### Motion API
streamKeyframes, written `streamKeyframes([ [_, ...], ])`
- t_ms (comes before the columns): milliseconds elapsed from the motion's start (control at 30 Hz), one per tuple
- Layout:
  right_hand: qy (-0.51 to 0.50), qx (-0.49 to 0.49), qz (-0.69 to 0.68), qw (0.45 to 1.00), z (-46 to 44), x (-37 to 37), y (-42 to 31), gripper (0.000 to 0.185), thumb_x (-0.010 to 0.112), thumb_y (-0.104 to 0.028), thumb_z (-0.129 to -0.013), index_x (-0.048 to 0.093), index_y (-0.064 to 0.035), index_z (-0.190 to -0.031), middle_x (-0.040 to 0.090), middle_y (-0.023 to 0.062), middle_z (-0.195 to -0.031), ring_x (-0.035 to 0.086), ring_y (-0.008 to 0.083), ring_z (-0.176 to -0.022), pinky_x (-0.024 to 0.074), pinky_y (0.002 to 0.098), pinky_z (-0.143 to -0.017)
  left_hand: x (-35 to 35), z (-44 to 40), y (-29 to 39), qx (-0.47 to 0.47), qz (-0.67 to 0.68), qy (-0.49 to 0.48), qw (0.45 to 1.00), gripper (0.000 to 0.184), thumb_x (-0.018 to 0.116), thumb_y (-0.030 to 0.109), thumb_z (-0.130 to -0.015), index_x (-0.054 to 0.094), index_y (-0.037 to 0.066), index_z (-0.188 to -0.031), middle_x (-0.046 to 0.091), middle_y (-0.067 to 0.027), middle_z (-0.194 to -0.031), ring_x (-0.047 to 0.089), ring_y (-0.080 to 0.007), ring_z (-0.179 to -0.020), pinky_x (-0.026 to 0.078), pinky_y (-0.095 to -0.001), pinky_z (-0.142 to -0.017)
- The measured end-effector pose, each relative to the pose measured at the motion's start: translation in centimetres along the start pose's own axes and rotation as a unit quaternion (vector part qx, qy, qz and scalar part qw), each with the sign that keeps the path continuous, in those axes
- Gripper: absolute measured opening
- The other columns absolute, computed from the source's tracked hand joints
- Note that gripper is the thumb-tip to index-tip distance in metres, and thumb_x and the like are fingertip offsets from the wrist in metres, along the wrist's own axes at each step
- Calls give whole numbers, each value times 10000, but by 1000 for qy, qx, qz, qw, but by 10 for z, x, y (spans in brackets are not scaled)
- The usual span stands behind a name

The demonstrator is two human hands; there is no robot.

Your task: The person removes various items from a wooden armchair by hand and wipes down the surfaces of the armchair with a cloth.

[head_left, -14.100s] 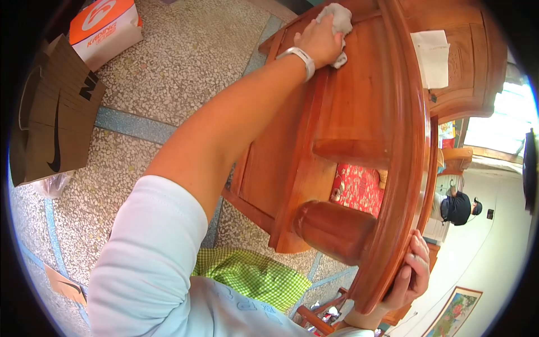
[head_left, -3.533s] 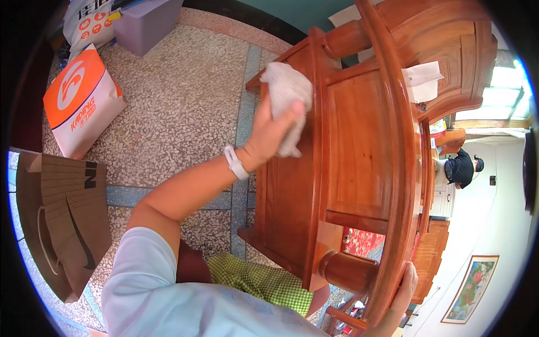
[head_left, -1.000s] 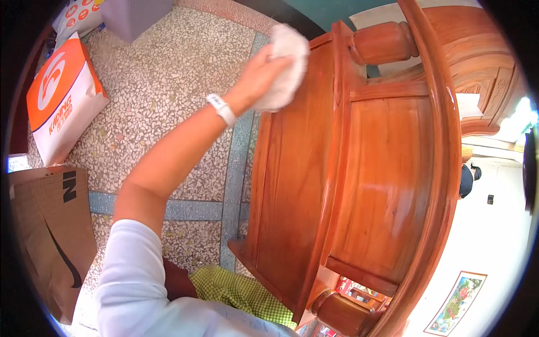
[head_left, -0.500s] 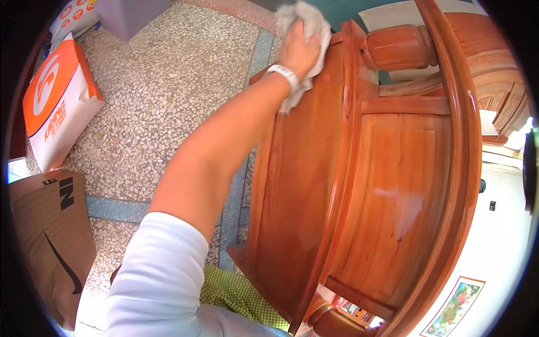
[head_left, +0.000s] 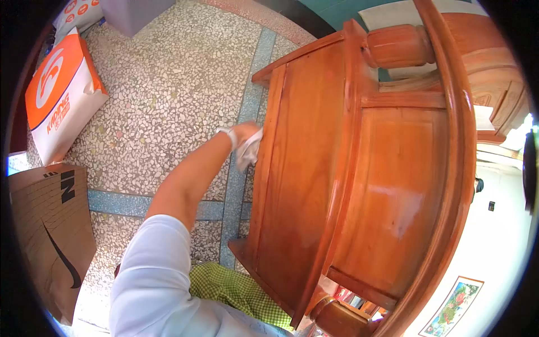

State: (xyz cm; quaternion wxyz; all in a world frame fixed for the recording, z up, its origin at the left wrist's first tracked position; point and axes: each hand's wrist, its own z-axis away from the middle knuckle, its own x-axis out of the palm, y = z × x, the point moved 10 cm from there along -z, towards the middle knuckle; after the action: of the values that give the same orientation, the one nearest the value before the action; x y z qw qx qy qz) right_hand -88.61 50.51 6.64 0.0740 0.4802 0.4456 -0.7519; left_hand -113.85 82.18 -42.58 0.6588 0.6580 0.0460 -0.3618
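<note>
My left hand [head_left: 245, 132] is closed on a crumpled whitish cloth [head_left: 248, 153]. A white band [head_left: 228, 136] circles the wrist. Motion smears the fingers a little. Hand and cloth are at the left edge of a polished reddish-brown wooden seat [head_left: 303, 140]; whether the cloth touches the wood I cannot tell. A panelled wooden back [head_left: 398, 185] adjoins the seat, with a thick rounded rail along its far side. My right hand is out of view.
Speckled floor [head_left: 163, 84] with blue strips lies at left. There stand an orange-and-white bag [head_left: 67, 101] and a brown Nike box [head_left: 53, 241]. Green checked fabric [head_left: 236, 289] is below the seat. A turned wooden post [head_left: 398, 45] and carved furniture [head_left: 499, 84] are at upper right.
My left hand has moved with the cloth from the seat's far upper end down and left to its left edge, nearer to me. The arm is now more bent.
</note>
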Motion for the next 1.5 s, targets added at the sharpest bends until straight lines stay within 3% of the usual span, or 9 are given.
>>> streamKeyframes([
  [33,1,-6,-6,1000,2,0,-1,390,341,-312,-962,439,-1,-1174,509,120,-1092,475,146,-992,375,259,-873,29,17,-6,-112,207,-63,970,347,558,272,-760,617,-49,-879,630,-191,-843,610,-278,-790,491,-364,-660],
  [267,11,-37,-44,998,18,3,-17,378,328,-303,-967,452,-5,-1164,511,113,-1088,476,148,-989,378,261,-870,-38,117,20,-187,445,-53,874,358,554,293,-777,614,-14,-952,626,-152,-906,609,-206,-711,516,-308,-626],
  [467,47,7,-139,989,0,-29,25,387,346,-304,-967,449,6,-1175,508,106,-1098,472,170,-1011,373,271,-885,-152,162,106,-54,655,27,753,432,520,293,-836,472,15,-1163,595,-120,-938,605,-154,-694,516,-242,-584],
  [567,48,-54,-77,994,-2,-37,18,383,348,-303,-967,474,10,-1149,516,111,-1083,479,158,-998,379,261,-874,-234,162,195,213,570,173,774,472,469,253,-890,370,16,-1286,551,-89,-1110,569,-141,-951,472,-251,-820],
  [733,17,-17,-178,984,-4,-36,33,347,461,-317,-922,516,-30,-1109,555,72,-998,504,133,-882,423,246,-758,-267,105,265,250,105,336,902,400,489,196,-829,484,71,-1209,548,-124,-1143,500,-207,-1091,374,-306,-936],
  [867,11,-83,-130,988,-11,-45,32,342,485,-319,-914,526,-42,-1110,562,63,-990,514,130,-869,434,240,-744,-245,65,301,259,-192,290,901,468,437,166,-751,493,142,-1215,617,-166,-961,574,-357,-906,446,-427,-795],
  [1233,28,51,14,998,-20,-51,50,392,338,-276,-971,473,26,-1181,489,151,-1142,460,191,-1056,351,280,-929,-246,20,318,266,-263,240,896,447,475,-18,-685,552,50,-1120,599,-161,-1039,571,-330,-934,462,-396,-797],
  [1333,56,-89,146,984,-10,-52,17,390,330,-259,-974,473,39,-1181,479,158,-1153,456,208,-1052,351,291,-925,-216,8,317,164,-549,59,818,415,491,13,-718,556,48,-1126,607,-153,-1029,587,-320,-904,472,-390,-776],
  [1500,16,-89,4,996,-19,-56,38,391,373,-273,-959,474,36,-1175,498,128,-1139,469,192,-1023,370,286,-894,-222,-8,316,139,-499,29,855,268,495,106,-779,609,-4,-996,631,-180,-941,608,-329,-873,485,-392,-755],
])
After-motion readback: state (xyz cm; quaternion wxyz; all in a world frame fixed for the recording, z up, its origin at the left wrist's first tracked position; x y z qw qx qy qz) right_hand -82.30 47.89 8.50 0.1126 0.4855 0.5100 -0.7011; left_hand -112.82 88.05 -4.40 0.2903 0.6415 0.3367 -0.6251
